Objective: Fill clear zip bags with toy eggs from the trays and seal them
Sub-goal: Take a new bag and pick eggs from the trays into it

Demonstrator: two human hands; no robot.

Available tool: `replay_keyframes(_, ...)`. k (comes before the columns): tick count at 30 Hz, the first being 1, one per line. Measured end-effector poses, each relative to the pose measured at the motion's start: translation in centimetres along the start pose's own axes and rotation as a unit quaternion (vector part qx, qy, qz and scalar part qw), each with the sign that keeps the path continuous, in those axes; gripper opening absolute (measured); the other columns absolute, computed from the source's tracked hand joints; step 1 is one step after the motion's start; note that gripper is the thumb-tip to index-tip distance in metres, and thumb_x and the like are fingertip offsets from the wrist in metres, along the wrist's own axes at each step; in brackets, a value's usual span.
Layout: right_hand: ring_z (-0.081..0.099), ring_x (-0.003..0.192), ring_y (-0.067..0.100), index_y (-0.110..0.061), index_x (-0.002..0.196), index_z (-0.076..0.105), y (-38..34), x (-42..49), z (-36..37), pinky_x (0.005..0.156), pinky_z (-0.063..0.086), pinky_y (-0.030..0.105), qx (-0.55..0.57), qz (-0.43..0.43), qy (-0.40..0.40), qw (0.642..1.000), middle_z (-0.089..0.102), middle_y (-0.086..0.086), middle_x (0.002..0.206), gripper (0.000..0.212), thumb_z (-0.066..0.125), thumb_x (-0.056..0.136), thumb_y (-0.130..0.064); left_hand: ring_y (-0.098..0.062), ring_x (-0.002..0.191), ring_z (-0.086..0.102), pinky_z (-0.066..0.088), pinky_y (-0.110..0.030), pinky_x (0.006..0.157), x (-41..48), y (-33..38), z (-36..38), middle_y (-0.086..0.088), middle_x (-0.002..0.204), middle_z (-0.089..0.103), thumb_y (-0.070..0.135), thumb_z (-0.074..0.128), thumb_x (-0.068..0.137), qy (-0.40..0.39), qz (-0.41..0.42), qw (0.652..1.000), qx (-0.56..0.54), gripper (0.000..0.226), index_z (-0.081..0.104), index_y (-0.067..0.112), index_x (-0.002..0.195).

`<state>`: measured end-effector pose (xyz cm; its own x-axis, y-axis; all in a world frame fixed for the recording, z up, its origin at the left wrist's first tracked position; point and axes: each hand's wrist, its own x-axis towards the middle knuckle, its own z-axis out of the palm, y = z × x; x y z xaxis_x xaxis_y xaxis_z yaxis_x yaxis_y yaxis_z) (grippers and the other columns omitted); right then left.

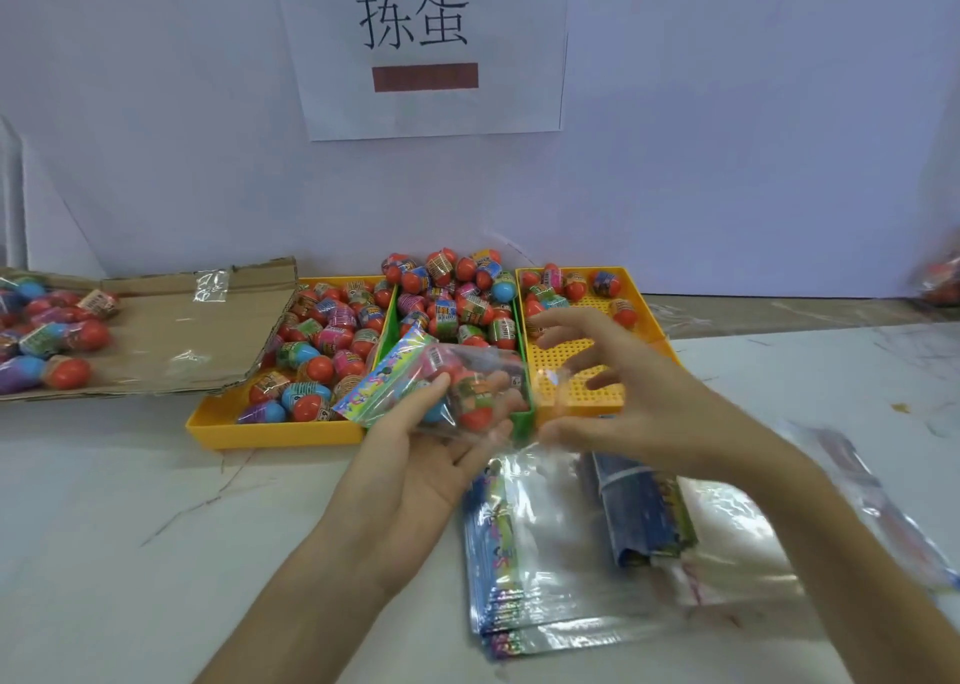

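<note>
Step in hand: filling done, sealing pending (a judgement, from the eggs seen inside the bag).
Left hand [441, 444]: palm up, fingers and thumb curled round the zip bag [462, 382].
Zip bag: lies across the left palm, its clear end toward the right hand.
Right hand [623, 397]: fingers spread, loosely bent, gripping nothing, just beside that clear end.
Toy eggs [332, 340]: in 3 trays [270, 436] beyond both hands.
Next move: likely pinch the zip edge and press along it while the left hand steadies.
</note>
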<state>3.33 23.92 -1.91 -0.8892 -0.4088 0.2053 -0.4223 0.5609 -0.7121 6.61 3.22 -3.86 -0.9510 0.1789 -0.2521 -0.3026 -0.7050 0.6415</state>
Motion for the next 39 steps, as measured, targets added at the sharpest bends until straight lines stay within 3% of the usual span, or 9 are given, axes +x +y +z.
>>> replay_keyframes(5, 0.063, 0.091, 0.006, -0.038, 0.115, 0.057, 2.2, 1.8, -2.6, 0.078, 0.052, 0.03, -0.037, 0.097, 0.126, 0.987, 0.063, -0.01, 0.117, 0.033, 0.074, 0.089, -0.028, -0.036, 0.108, 0.072, 0.061, -0.043, 0.087, -0.3, 0.5, 0.1, -0.023, 0.121, 0.071, 0.028, 0.054, 0.099, 0.019, -0.006, 1.0, -0.019, 0.036, 0.066, 0.005, 0.124)
replay_keyframes(10, 0.055, 0.122, 0.022, -0.027, 0.143, 0.049, 4.1, 6.8, -2.1, 0.087, 0.041, 0.03, -0.241, 0.148, 0.007, 0.959, 0.051, 0.001, 0.144, 0.055, 0.07, 0.092, -0.033, -0.037, 0.11, 0.071, 0.053, -0.044, 0.092, -0.5, 0.5, 0.2, -0.021, 0.124, 0.07, 0.035, 0.047, 0.103, 0.011, -0.025, 1.0, 0.003, 0.042, 0.058, 0.014, 0.138)
replay_keyframes(14, 0.058, 0.113, 0.024, -0.021, 0.126, 0.059, 5.3, 9.5, -1.0, 0.089, 0.049, 0.032, -0.28, 0.145, 0.003, 0.949, 0.059, 0.005, 0.129, 0.036, 0.069, 0.091, -0.02, -0.04, 0.11, 0.07, 0.056, -0.046, 0.089, -0.6, 0.5, 0.4, -0.024, 0.122, 0.07, 0.032, 0.051, 0.101, 0.003, -0.051, 0.999, -0.014, 0.047, 0.056, 0.004, 0.138)
replay_keyframes(18, 0.064, 0.1, 0.02, -0.022, 0.099, 0.065, 5.6, 9.3, -1.1, 0.08, 0.05, 0.029, -0.23, 0.127, 0.076, 0.962, 0.067, 0.0, 0.106, 0.015, 0.072, 0.089, -0.012, -0.041, 0.111, 0.069, 0.059, -0.047, 0.09, -0.6, 0.6, 0.1, -0.023, 0.123, 0.07, 0.019, 0.056, 0.094, -0.023, -0.044, 0.999, -0.02, 0.04, 0.061, 0.0, 0.129)
replay_keyframes(23, 0.073, 0.082, 0.011, -0.032, 0.094, 0.07, 2.1, 4.3, -2.2, 0.071, 0.056, 0.026, 0.043, 0.049, 0.198, 0.978, 0.071, -0.006, 0.1, 0.024, 0.085, 0.079, -0.023, -0.04, 0.111, 0.07, 0.06, -0.044, 0.089, -0.5, 0.4, 0.1, -0.025, 0.121, 0.07, 0.007, 0.057, 0.091, -0.034, -0.034, 0.999, -0.024, 0.026, 0.069, -0.008, 0.109)
replay_keyframes(27, 0.074, 0.088, 0.018, -0.032, 0.096, 0.075, -1.4, 0.1, -2.5, 0.075, 0.056, 0.024, 0.219, -0.081, 0.167, 0.958, 0.076, -0.001, 0.099, 0.025, 0.085, 0.073, -0.029, -0.035, 0.11, 0.071, 0.059, -0.04, 0.09, -0.2, 0.2, 0.1, -0.027, 0.121, 0.069, 0.005, 0.061, 0.088, -0.011, -0.008, 1.0, -0.011, 0.035, 0.064, -0.014, 0.117)
replay_keyframes(30, 0.07, 0.088, 0.018, -0.028, 0.097, 0.076, -2.9, -0.9, -2.3, 0.075, 0.051, 0.022, 0.194, -0.152, 0.138, 0.959, 0.076, 0.001, 0.098, 0.023, 0.083, 0.075, -0.024, -0.033, 0.112, 0.071, 0.056, -0.04, 0.094, -0.1, 0.3, -0.1, -0.024, 0.121, 0.07, 0.01, 0.065, 0.086, -0.005, 0.004, 1.0, 0.008, 0.039, 0.065, -0.012, 0.118)
replay_keyframes(36, 0.069, 0.09, 0.019, -0.028, 0.097, 0.074, -2.6, -1.4, -1.9, 0.077, 0.055, 0.031, 0.047, -0.127, 0.094, 0.986, 0.072, -0.009, 0.096, 0.021, 0.082, 0.078, -0.023, -0.03, 0.105, 0.073, 0.063, -0.034, 0.081, 0.1, 0.3, -0.4, -0.022, 0.113, 0.074, 0.012, 0.062, 0.086, 0.008, 0.025, 0.999, 0.026, 0.023, 0.078, 0.0, 0.098)
replay_keyframes(39, 0.069, 0.089, 0.016, -0.028, 0.095, 0.075, -2.5, -1.2, -1.6, 0.077, 0.056, 0.033, 0.012, -0.116, 0.086, 0.989, 0.072, -0.012, 0.093, 0.024, 0.085, 0.079, -0.013, -0.031, 0.107, 0.073, 0.059, -0.041, 0.093, 0.2, 0.2, -0.3, -0.02, 0.111, 0.075, 0.009, 0.06, 0.088, -0.006, 0.03, 0.999, 0.025, 0.02, 0.078, 0.002, 0.089)
